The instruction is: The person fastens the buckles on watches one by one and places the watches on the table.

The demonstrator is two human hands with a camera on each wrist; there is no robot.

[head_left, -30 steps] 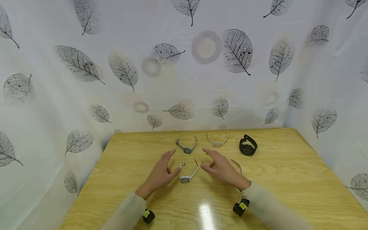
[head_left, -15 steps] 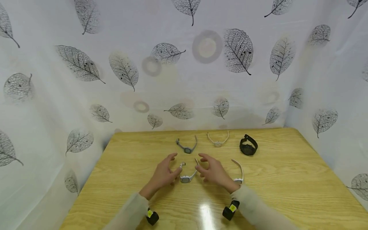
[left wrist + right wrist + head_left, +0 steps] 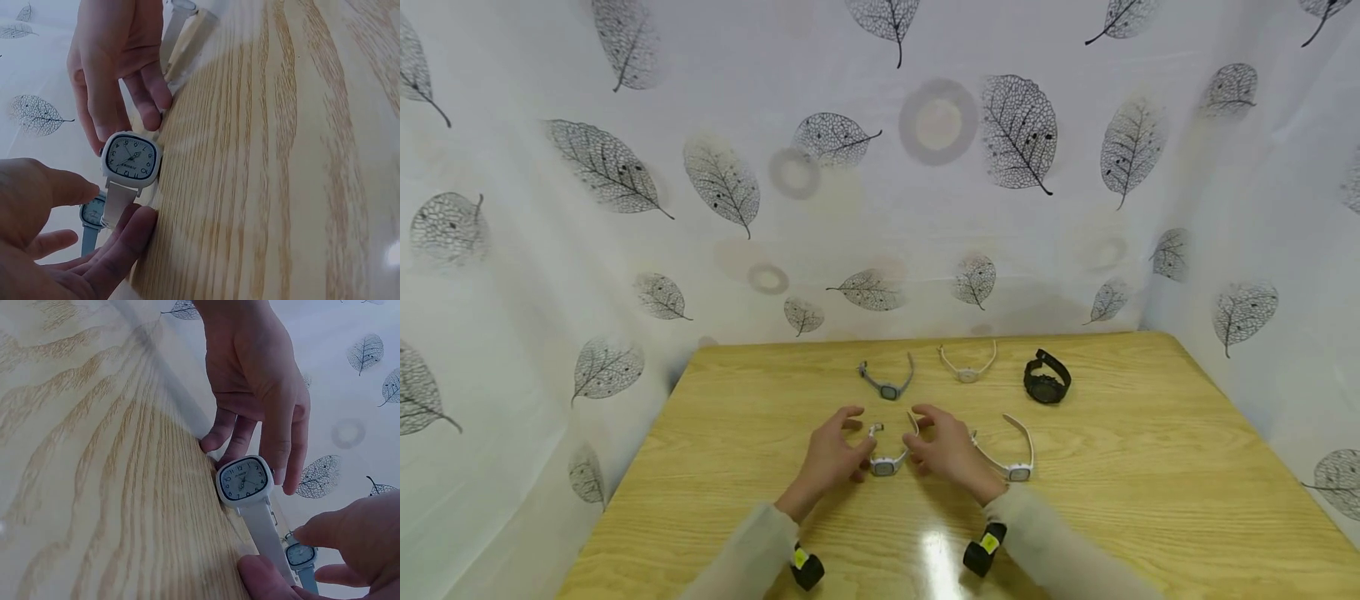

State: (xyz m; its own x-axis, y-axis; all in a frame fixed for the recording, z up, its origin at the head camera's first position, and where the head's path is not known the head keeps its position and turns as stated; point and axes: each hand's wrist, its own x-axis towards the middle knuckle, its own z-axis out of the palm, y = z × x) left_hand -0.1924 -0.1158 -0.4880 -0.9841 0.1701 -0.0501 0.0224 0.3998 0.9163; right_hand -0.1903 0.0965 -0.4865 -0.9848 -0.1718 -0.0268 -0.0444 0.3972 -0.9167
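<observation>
Head view: the white watch [image 3: 883,467] is on the worktop [image 3: 737,492], between the two hands, resting on edge with its strap spread apart and its face toward the wearer. From left to right, the strap end with what looks like the buckle [image 3: 877,428] should be thin and pliable, giving a fair pinch; the squarish case in the middle looks like the stiff, heavier part, its glass smooth and probably the one place to keep fingers off; the free strap end [image 3: 913,422] on the right looks just as bendy and may swing if only that side is lifted. Overall it should be light, best taken by both strap roots close to the case. The left hand [image 3: 831,454] sits just beside the buckle side, its fingers bent forward and its thumb set moderately apart from them. The right hand [image 3: 951,450] mirrors it around the free end, with a narrower gap between thumb and forefinger; whether its fingertips touch the strap I cannot tell. Just beside that wrist, farther right, stands a second white watch [image 3: 1018,472].
</observation>
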